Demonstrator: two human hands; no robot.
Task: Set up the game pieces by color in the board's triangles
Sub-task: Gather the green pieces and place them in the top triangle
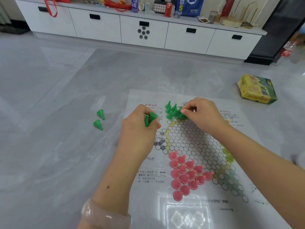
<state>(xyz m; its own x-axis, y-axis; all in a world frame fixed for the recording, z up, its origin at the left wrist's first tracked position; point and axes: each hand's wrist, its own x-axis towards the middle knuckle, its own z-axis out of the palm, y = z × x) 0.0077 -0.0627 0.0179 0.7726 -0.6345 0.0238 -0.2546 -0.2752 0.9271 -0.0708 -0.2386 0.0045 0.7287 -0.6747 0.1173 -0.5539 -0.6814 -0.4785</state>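
My left hand (140, 124) hovers at the board's (194, 142) far left edge, fingers curled round a small bunch of green pieces (150, 119); how many it holds cannot be told. My right hand (203, 113) reaches over the board's far triangle, thumb and forefinger pinching the top of one green piece (181, 114) at the near edge of the standing green cluster (172, 109). That cluster stands upright and close-packed in the far triangle, its right part hidden behind my right hand. Two loose green pieces (99, 119) lie tipped on their sides on the grey floor (49, 96), well apart from the board to its left. The pink pieces (186, 176) stand upright, filling the near-left triangle. Yellow-green pieces (228, 155) show at the board's right edge, mostly hidden behind my right forearm. A pale bangle (102, 215) circles my left wrist. A yellow game box (256, 89) lies on the floor beyond the board's far right corner. White drawer cabinets (143, 30) line the far wall.
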